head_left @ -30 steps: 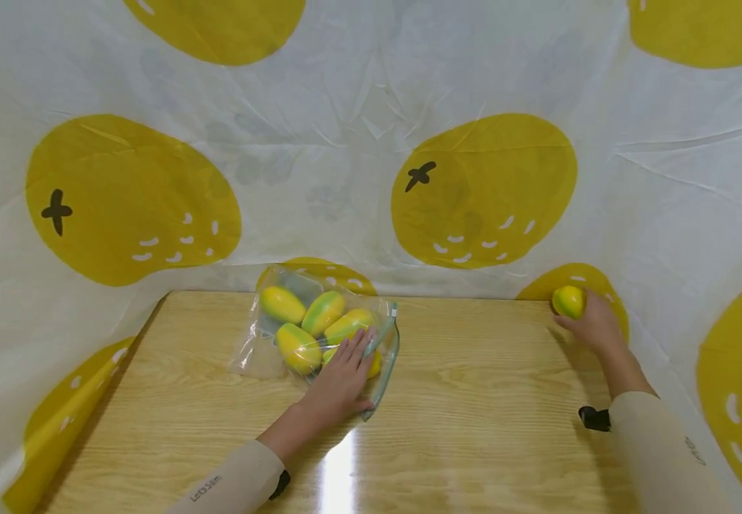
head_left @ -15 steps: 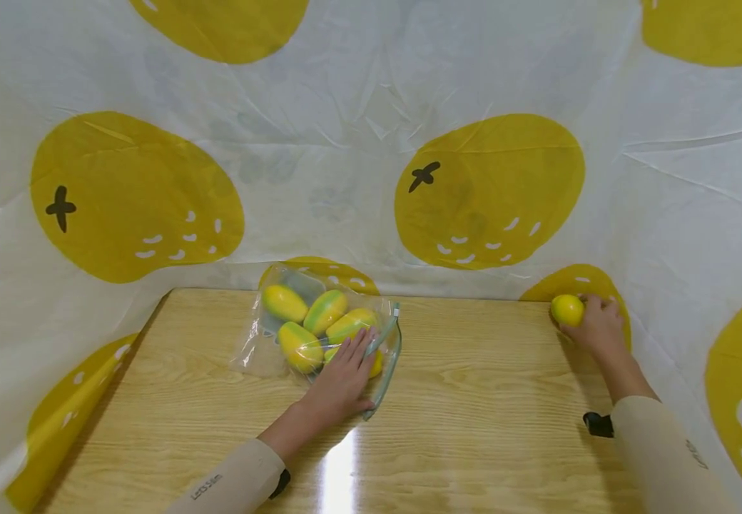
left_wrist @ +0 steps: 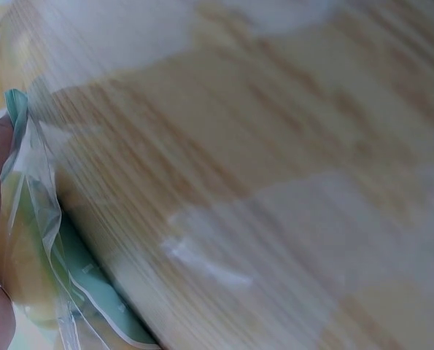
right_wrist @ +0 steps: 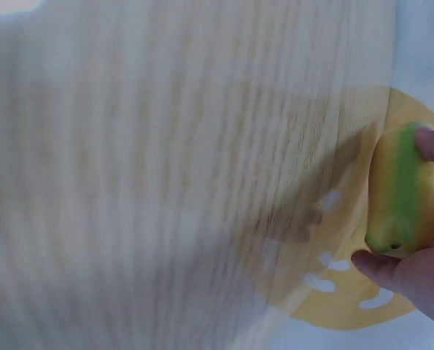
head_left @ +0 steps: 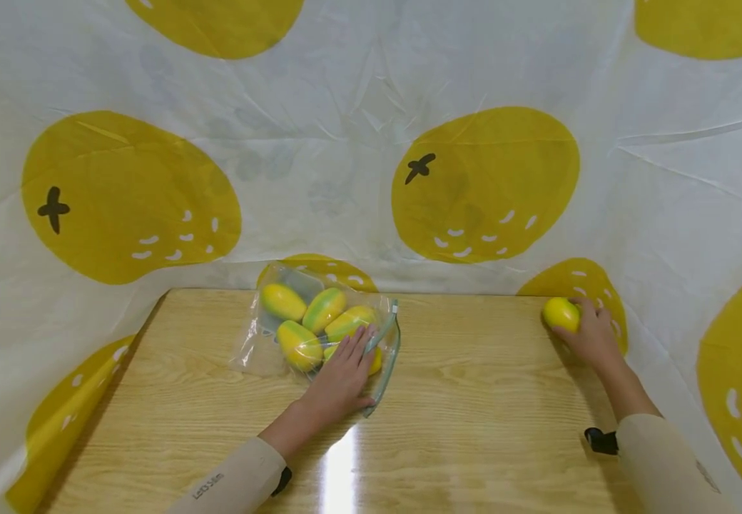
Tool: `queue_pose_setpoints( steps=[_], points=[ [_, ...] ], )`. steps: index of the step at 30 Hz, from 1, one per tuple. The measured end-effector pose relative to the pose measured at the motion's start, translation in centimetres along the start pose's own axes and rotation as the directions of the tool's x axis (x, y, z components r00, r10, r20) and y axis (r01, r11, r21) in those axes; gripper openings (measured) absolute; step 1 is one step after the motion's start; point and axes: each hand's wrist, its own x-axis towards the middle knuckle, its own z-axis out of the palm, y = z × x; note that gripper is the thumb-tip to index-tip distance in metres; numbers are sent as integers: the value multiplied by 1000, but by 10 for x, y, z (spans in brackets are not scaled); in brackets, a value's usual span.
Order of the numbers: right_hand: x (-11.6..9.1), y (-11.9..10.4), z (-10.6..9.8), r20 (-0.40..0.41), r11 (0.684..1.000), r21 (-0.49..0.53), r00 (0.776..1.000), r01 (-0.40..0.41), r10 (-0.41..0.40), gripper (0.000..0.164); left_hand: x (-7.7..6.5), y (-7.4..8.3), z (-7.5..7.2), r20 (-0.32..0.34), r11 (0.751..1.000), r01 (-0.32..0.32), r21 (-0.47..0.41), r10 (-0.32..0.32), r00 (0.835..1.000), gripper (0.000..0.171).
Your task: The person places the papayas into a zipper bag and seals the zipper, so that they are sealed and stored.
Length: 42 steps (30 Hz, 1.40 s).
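A clear zip bag [head_left: 252, 350] with a green slider edge lies toward the table's back left. Several yellow-green mangoes [head_left: 299, 345] show through its plastic. My left hand [head_left: 342, 378] rests on the bag with its fingers stretched over the mangoes near the zip end, partly covering the fruit beneath. In the left wrist view, the green zip edge [left_wrist: 16, 109] stands beside a finger. At the table's back right corner, my right hand [head_left: 592, 332] holds a single mango [right_wrist: 403, 189] between thumb and fingers; a green stripe runs along it in the right wrist view.
The wood-grain table [head_left: 467, 400] ends at a white cloth [head_left: 345, 93] printed with large yellow fruit, which hangs behind and on both sides. Bright light reflects off the table's front middle.
The right hand has turned the mango, so more plain yellow faces the head camera, and brought it slightly left and nearer. The left hand and bag stay put.
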Motion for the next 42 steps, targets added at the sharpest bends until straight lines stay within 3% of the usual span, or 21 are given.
queue_pose_setpoints(
  steps=[4, 9, 16, 28, 35, 42],
  points=[
    [-9, -2, 0, -13, 1000, 26, 1000, 17, -17, 71, 1, -1, 0, 13, 1000, 3, 7, -3, 1000, 114],
    [-19, -16, -1, -45, 993, 44, 994, 106, -104, 70, 1, -2, -1, 13, 1000, 2, 12, -2, 1000, 113],
    [-32, -45, 2, 47, 983, 68, 984, 168, -171, 72, -1, -3, -4, 2, 1000, 11, -2, -11, 1000, 107],
    [-48, -105, 21, 177, 970, 92, 955, 224, -237, 73, -3, -3, 0, -5, 1000, 3, -11, -3, 1000, 117],
    [-50, -130, 35, 196, 942, 170, 927, 289, -320, 72, 0, -2, -3, 15, 1000, 1, -26, -1, 1000, 114],
    [-48, -152, 49, 234, 906, 221, 882, 362, -410, 71, 1, -2, -4, 16, 999, 1, -36, 0, 1000, 115]
  ],
)
